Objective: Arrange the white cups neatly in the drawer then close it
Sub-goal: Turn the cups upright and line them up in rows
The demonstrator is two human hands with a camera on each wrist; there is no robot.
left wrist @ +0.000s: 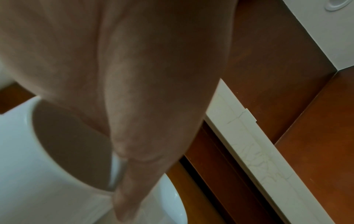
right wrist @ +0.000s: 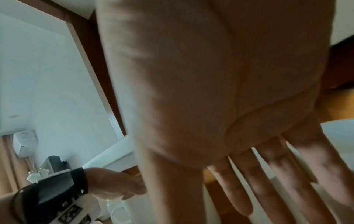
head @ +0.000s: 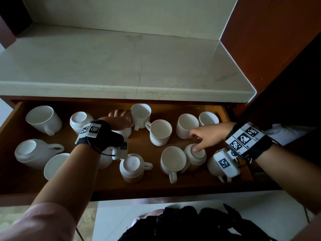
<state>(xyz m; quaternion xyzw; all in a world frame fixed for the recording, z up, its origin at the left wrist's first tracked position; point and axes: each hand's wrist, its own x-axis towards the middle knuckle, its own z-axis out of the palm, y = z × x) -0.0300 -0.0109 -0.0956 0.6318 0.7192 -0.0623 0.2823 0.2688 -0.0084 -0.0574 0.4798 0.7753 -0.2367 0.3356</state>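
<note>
Several white cups lie scattered in the open wooden drawer (head: 139, 140); some stand upright, some are upside down and some lie on their sides. My left hand (head: 121, 119) reaches to the back middle and grips a white cup (head: 126, 132), most of it hidden under the hand. In the left wrist view my thumb (left wrist: 130, 189) lies across that cup (left wrist: 28, 166) at its rim. My right hand (head: 195, 143) stretches in from the right with straight fingers (right wrist: 268, 181). One fingertip touches the base of an upside-down cup (head: 196, 160).
A pale stone countertop (head: 121, 63) overhangs the drawer's back edge. A reddish-brown cabinet panel (head: 278, 40) rises at the right. The drawer's front wall (head: 156, 193) is toward me. An upright cup (head: 160, 132) stands between my two hands.
</note>
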